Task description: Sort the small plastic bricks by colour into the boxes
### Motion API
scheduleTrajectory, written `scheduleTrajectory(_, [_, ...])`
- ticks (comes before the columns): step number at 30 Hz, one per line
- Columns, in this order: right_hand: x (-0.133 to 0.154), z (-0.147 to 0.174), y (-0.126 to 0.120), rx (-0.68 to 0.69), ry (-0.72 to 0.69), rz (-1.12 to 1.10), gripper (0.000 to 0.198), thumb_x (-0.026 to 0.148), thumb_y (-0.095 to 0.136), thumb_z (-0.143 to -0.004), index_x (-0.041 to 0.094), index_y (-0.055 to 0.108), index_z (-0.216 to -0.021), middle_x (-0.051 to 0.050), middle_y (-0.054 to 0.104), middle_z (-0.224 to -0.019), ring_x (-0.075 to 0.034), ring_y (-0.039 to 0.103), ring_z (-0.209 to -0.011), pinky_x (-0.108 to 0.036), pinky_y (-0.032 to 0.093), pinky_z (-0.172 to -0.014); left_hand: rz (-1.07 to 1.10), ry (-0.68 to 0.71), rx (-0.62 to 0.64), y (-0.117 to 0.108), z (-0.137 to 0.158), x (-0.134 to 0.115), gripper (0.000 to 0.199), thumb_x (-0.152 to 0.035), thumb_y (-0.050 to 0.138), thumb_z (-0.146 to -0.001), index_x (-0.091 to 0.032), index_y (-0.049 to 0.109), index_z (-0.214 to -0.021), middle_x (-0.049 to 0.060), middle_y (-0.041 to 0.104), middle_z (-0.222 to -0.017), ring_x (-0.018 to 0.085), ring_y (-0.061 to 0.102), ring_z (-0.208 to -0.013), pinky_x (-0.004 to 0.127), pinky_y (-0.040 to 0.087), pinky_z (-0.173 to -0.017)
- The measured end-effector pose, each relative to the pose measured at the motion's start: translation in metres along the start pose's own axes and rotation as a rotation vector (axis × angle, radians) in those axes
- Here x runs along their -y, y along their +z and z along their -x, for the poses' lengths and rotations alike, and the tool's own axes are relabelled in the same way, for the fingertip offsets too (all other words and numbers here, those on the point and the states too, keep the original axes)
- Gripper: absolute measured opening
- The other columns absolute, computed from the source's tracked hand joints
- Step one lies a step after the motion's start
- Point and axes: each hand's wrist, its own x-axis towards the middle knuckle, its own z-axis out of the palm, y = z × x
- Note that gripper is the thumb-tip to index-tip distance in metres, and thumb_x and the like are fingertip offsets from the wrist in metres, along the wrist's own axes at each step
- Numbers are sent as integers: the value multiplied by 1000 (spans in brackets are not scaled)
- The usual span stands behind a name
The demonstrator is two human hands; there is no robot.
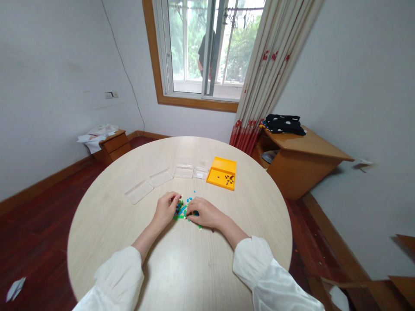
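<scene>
At the tabletop [106,233], left hand [166,206] and right hand [205,211] curl beside loose bricks [182,211], whether pinching any I can't tell; a yellow case [225,164] seemingly keeps brown pieces [231,177] separate.

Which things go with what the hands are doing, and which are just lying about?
In the job: left hand, right hand, coloured bits, probably the yellow box, dark bits and clear boxes.
Probably just lying about: black cloth, white papers.

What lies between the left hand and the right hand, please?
In the head view, a pile of small green, blue and white pieces lies between them.
</scene>
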Motion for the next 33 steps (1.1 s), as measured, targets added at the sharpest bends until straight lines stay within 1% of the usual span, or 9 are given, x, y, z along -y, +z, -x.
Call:
scheduleTrajectory(2, [0, 0, 0, 0, 5, -4, 10, 12, 61, -75, 18, 69, -79, -4, 68, -81, -15, 57, -81, -27, 41, -78, 10, -10, -6, 0, 0, 1, 27, -38, 47, -78, -18, 60, -66, 2, 60, -62, 16, 55, -64, 26, 42, -61])
scheduleTrajectory(6, [1, -1, 2, 7, 40, -6, 18, 5, 56, -73, 17, 68, -80, -3, 68, -81, -15, 58, -81, -26, 40, -80, 22, -19, -15, 1, -1, 3, 25, -38, 50, -77, -17, 61, -67, 2, 61, -64, 15, 55, -64, 26, 43, -61])
scheduleTrajectory(12, [3, 1, 0, -26, 102, -47, 19, 7, 56, -73, 17, 67, -84, -3, 69, -81, -15, 58, -80, -28, 40, -80, 15, -13, -10, 1, 0, 3, 25, -38, 50, -77, -17, 62, -70, 3, 61, -65, 15, 55, -65, 26, 44, -62])
scheduleTrajectory(15, [3, 3, -2, -81, 125, -115, 21, 6, 56, -72, 18, 66, -86, -2, 68, -80, -14, 59, -79, -27, 41, -80, 16, -18, -14, 1, 0, 4, 25, -37, 50, -77, -17, 62, -71, 3, 62, -66, 15, 55, -65, 26, 44, -61])
scheduleTrajectory(18, [1, 4, -3, -138, 147, -210, 19, 7, 55, -74, 17, 66, -87, -3, 66, -80, -13, 59, -76, -25, 44, -76, 17, -21, -15, 1, 0, 3, 25, -38, 51, -77, -17, 62, -71, 2, 62, -66, 15, 55, -64, 25, 43, -61])
scheduleTrajectory(22, [-2, 4, -3, -194, 192, -307, 16, 7, 55, -72, 15, 65, -81, -3, 66, -79, -12, 60, -73, -24, 46, -72, -4, -12, -17, 0, 0, 0, 26, -38, 50, -77, -16, 62, -70, 2, 62, -65, 15, 54, -63, 26, 42, -61])
scheduleTrajectory(28, [-13, 4, 0, -309, 205, -400, 14, 6, 54, -68, 14, 64, -74, -2, 62, -75, -11, 57, -70, -24, 46, -69, -15, 3, -23, -2, 0, -6, 25, -37, 50, -76, -17, 62, -68, 2, 62, -64, 15, 54, -63, 26, 41, -61])
scheduleTrajectory(31, [-21, 4, 0, -388, 271, -441, 17, 7, 53, -66, 14, 64, -77, -2, 62, -77, -10, 56, -69, -23, 46, -65, -12, 0, -25, -2, 0, -7, 25, -37, 51, -76, -17, 62, -67, 2, 62, -63, 15, 54, -63, 26, 41, -61])
scheduleTrajectory(33, [-25, 3, -2, -443, 309, -448, 22, 8, 52, -67, 15, 65, -84, -3, 64, -84, -10, 57, -70, -24, 47, -66, -14, -2, -21, -2, 0, -6, 25, -37, 51, -76, -17, 63, -68, 2, 62, -64, 15, 54, -63, 26, 41, -61])
